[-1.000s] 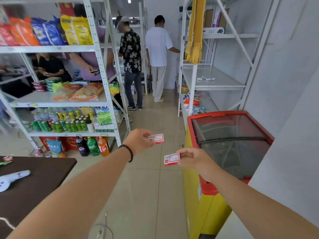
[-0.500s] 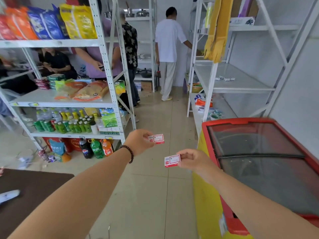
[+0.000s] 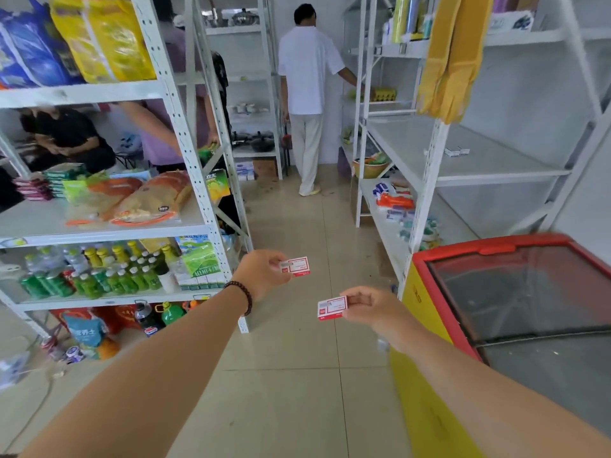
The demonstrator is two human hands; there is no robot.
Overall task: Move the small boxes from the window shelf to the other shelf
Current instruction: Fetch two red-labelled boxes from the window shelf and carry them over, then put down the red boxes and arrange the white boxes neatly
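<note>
My left hand (image 3: 261,274) pinches a small red-and-white box (image 3: 295,266) at waist height over the aisle floor. Lower and to the right, my right hand (image 3: 372,309) grips a second small red-and-white box (image 3: 332,308). Both arms reach forward. Ahead on the right stands a white metal shelf (image 3: 469,170), and a few small white boxes (image 3: 457,151) lie on its middle board.
A red-rimmed, yellow chest freezer (image 3: 429,312) stands close on my right. A stocked shelf (image 3: 185,180) of bottles, bread and bags lines the left. A person in white (image 3: 307,94) stands at the aisle's far end; others are behind the left shelf.
The view has moved forward along the aisle: the right shelf and freezer are nearer and the dark table at lower left has left the view. Both hands still hold their boxes.
</note>
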